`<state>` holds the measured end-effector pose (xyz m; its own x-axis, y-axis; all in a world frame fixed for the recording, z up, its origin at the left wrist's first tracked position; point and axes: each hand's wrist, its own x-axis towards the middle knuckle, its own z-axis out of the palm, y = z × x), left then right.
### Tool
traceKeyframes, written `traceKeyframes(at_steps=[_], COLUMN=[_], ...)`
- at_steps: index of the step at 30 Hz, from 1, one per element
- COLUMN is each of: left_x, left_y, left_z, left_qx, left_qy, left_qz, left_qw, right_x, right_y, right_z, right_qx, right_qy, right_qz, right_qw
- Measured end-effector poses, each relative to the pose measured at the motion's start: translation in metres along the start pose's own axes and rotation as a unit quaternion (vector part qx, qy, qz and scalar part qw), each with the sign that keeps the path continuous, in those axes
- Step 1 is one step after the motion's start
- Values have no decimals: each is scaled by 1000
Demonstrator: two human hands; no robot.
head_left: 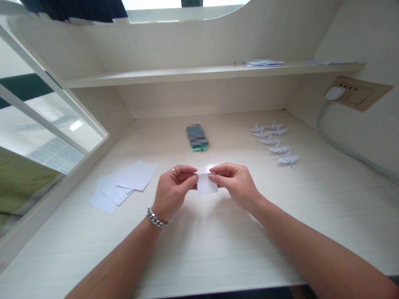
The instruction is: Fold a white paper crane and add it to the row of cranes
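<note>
A small white piece of paper (207, 185) is held up a little above the desk, stretched between both hands. My left hand (175, 189), with a ring and a chain bracelet, pinches its left edge between thumb and fingers. At the opposite edge, my right hand (237, 180) pinches it the same way. To the left lie several loose white paper sheets (137, 175), overlapping each other. Several folded white paper cranes (288, 159) stand in a loose group at the right rear.
A pixelated dark object with a green end (197, 137) lies behind my hands. Papers (264, 62) rest on the shelf (187, 75) above. At right, a grey cable (339, 147) runs from a plug (334, 93) in the wall socket. A window frame (87, 155) borders the left side.
</note>
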<state>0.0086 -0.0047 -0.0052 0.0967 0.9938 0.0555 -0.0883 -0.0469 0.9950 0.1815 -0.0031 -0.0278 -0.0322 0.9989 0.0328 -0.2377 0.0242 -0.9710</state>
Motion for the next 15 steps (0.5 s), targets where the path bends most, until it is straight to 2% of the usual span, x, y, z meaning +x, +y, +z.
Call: traceKeyframes(at_steps=[6, 11, 15], left_x=[1, 2, 4], left_y=[-1, -1, 0], left_z=[-1, -2, -2], left_qx=[-36, 43, 67], left_qy=[11, -23, -18], left_qz=[-28, -44, -38], left_qw=[999, 998, 997], right_x=[-1, -1, -1], right_y=[-5, -4, -2], right_z=[0, -1, -2], right_qx=[15, 13, -2], right_qy=[13, -1, -45], right_qz=[29, 33, 63], right_qw=[999, 999, 997])
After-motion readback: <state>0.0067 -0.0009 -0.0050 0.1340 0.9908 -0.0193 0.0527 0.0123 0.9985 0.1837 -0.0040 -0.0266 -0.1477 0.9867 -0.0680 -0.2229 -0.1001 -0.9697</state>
